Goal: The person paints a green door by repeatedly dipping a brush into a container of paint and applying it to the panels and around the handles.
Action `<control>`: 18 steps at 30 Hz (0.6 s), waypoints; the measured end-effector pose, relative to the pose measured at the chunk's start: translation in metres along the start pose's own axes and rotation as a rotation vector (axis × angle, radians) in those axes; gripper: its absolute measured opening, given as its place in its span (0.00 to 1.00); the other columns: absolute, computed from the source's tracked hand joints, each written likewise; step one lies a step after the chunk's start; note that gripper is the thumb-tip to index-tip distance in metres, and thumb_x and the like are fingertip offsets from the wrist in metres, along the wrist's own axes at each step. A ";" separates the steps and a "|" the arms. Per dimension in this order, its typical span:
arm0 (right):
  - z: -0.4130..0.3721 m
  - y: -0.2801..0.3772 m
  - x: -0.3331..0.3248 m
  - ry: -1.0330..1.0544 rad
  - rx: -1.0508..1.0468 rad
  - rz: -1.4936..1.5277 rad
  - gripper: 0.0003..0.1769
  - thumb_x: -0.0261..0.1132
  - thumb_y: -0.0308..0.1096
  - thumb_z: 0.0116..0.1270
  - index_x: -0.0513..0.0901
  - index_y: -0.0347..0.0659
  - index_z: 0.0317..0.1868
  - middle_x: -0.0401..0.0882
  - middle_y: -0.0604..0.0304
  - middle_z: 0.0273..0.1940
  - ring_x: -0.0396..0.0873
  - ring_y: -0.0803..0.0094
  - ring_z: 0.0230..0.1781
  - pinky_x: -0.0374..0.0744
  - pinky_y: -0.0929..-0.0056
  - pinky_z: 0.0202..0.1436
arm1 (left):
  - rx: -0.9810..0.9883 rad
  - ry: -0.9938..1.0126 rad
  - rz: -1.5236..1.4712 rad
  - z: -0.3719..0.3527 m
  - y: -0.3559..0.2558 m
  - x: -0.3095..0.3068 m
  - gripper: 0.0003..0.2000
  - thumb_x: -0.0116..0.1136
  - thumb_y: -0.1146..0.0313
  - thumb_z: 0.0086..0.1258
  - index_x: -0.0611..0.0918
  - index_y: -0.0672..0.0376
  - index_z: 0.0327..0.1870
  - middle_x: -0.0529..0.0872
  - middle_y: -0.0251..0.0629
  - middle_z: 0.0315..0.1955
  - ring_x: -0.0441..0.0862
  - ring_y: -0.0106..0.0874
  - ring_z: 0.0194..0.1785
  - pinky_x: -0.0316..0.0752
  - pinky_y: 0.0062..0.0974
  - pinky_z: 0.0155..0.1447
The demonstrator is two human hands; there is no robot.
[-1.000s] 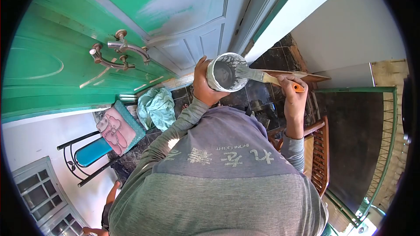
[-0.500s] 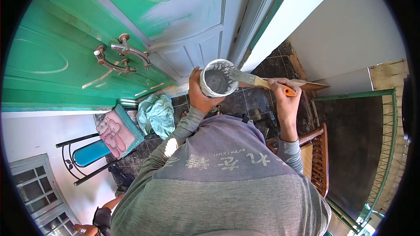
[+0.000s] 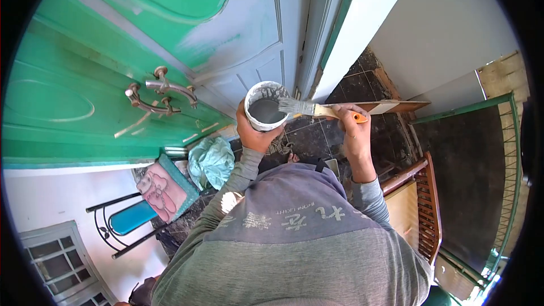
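Note:
A white cup point(image 3: 267, 106) with grey paint inside is held by my left hand point(image 3: 254, 130), whose fingers wrap round its left and lower sides. My right hand point(image 3: 356, 136) pinches the wooden, orange-tipped handle of a paintbrush point(image 3: 317, 111). The grey-coated bristles point left and lie at the cup's right rim. Beyond the cup stands a door point(image 3: 226, 39), partly bright green and partly pale grey, with curved metal handles point(image 3: 170, 86) to the left.
At the lower left are a crumpled teal bag point(image 3: 211, 161), a pink and teal cushion point(image 3: 164, 190) and a black-framed chair point(image 3: 122, 218). A wooden slatted chair point(image 3: 428, 209) stands at my right, near a green-framed dark panel point(image 3: 462, 175). Dark tiles point(image 3: 309, 139) cover the floor.
The brush and my right hand have moved left. The cup in my left hand has shifted slightly left and down. The view has shifted a little.

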State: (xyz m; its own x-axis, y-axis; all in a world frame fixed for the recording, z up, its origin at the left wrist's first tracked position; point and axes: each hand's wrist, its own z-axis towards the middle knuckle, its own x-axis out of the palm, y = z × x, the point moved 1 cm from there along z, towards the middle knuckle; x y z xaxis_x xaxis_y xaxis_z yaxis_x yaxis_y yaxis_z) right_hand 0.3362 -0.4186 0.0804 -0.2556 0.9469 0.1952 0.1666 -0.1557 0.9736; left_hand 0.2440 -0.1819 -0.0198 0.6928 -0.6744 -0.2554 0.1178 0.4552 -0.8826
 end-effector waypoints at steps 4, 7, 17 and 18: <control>0.006 -0.015 0.011 -0.095 0.057 0.116 0.11 0.71 0.34 0.70 0.89 0.32 0.39 0.83 0.67 0.28 0.71 0.85 0.28 0.69 0.81 0.35 | 0.001 -0.018 -0.043 0.009 0.000 -0.007 0.50 0.89 0.62 0.41 0.70 0.64 0.68 0.81 0.47 0.58 0.82 0.40 0.61 0.76 0.38 0.66; 0.034 -0.039 0.028 -0.206 -0.047 0.185 0.12 0.73 0.35 0.71 0.89 0.31 0.40 0.81 0.70 0.29 0.70 0.86 0.29 0.68 0.82 0.34 | -0.039 -0.035 -0.086 0.013 0.016 -0.019 0.50 0.90 0.61 0.42 0.70 0.65 0.68 0.81 0.46 0.59 0.81 0.39 0.62 0.76 0.38 0.67; 0.203 -0.092 0.102 0.060 -1.102 -0.810 0.07 0.76 0.38 0.65 0.93 0.47 0.40 0.91 0.67 0.38 0.84 0.74 0.35 0.83 0.73 0.34 | -0.107 0.158 0.029 0.022 0.021 -0.094 0.44 0.87 0.71 0.46 0.74 0.66 0.68 0.82 0.44 0.61 0.81 0.36 0.63 0.74 0.36 0.71; 0.211 -0.087 0.102 0.029 -1.172 -0.933 0.07 0.75 0.40 0.65 0.93 0.49 0.39 0.91 0.70 0.37 0.83 0.77 0.35 0.83 0.73 0.32 | -0.129 0.094 -0.022 0.025 0.014 -0.097 0.44 0.87 0.65 0.45 0.76 0.65 0.66 0.86 0.42 0.57 0.84 0.35 0.61 0.76 0.36 0.68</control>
State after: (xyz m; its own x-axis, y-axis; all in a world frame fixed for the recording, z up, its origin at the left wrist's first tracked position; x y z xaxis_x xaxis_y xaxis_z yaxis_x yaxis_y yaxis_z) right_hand 0.4969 -0.2490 -0.0098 0.1423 0.8267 -0.5443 -0.8964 0.3408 0.2833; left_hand 0.1963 -0.0956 0.0023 0.6209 -0.7376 -0.2655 0.0362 0.3653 -0.9302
